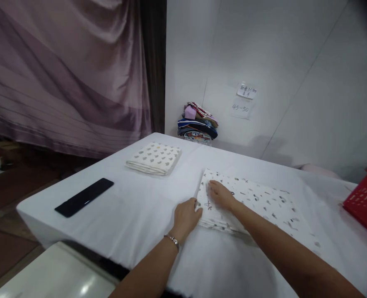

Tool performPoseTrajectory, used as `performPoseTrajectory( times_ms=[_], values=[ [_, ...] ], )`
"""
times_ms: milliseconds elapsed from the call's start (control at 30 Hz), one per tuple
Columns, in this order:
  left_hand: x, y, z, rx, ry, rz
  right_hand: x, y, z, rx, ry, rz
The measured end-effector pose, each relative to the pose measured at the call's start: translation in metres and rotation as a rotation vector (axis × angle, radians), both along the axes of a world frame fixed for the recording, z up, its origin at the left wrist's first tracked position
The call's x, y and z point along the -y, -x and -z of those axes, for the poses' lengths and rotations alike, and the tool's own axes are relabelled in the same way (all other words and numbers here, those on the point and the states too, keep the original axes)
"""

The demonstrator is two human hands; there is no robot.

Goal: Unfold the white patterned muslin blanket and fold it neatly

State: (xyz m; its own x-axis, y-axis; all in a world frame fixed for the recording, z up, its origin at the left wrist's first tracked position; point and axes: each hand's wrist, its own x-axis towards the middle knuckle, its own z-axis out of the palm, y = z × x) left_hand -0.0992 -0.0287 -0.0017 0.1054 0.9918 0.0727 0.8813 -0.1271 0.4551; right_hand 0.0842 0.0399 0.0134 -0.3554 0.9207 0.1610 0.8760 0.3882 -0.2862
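Note:
A white cloth with small grey and brown prints [258, 198] lies folded in layers across the right half of the table. At its left edge is my left hand [186, 216], a bracelet on the wrist, with thumb and bent fingers closed on the edge. My right hand [221, 194] rests on top of the same cloth near its left end, palm down, fingers extended and slightly blurred. Farther back and to the left sits a neatly folded white cloth with grey motifs [155, 158], apart from both hands.
A dark flat phone-like slab [84, 197] lies on the white-covered table [134, 203] at left. A red perforated basket [365, 203] stands at the right edge. Folded fabrics [198, 124] are stacked beyond the table by the wall. A pale glossy surface [53, 273] is at lower left.

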Motion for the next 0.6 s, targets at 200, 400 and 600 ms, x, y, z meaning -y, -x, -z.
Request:
performPoseTrajectory(
  times_ms=[200,400,600],
  values=[
    [-0.001,0.002,0.006,0.004,-0.015,0.039,-0.062,0.014,0.01,0.09,0.082,0.146],
    [-0.001,0.001,0.005,-0.015,0.016,0.048,-0.079,0.009,0.033,0.138,0.127,0.213],
    [-0.001,0.001,0.002,-0.016,0.023,0.054,-0.078,0.009,0.032,0.148,0.133,0.217]
  ],
)
